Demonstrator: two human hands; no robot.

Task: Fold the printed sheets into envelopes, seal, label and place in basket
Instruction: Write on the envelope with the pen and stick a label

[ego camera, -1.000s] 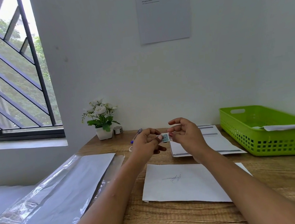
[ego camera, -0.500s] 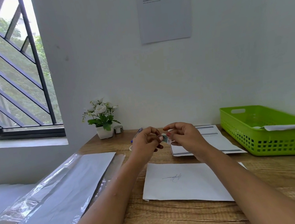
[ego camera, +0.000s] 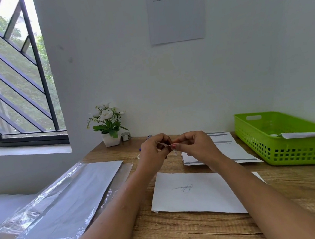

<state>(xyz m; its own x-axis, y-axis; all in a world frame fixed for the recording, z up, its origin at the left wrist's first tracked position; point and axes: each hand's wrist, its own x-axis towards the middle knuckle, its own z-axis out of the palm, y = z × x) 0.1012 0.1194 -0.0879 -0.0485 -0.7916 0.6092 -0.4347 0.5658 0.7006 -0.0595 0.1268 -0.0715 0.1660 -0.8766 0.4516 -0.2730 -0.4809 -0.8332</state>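
A white envelope (ego camera: 210,194) with a pen scribble lies flat on the wooden desk (ego camera: 185,236) in front of me. Above it, my left hand (ego camera: 153,152) and my right hand (ego camera: 194,146) meet fingertip to fingertip. Both pinch a small label (ego camera: 175,152), mostly hidden by the fingers, with only a pale sliver hanging below them. Printed sheets (ego camera: 229,150) lie behind my right hand. The green basket (ego camera: 294,153) stands at the right with one white envelope (ego camera: 309,133) in it.
A plastic-wrapped pack of white paper (ego camera: 64,200) overhangs the desk's left edge. A potted white flower (ego camera: 108,125), a small tape roll (ego camera: 125,136) and a blue pen (ego camera: 149,137) sit by the back wall. A notice (ego camera: 175,11) hangs on the wall.
My hands have drawn closer together and my fingers have curled over the small label. It showed plainly between them before and is now nearly hidden.
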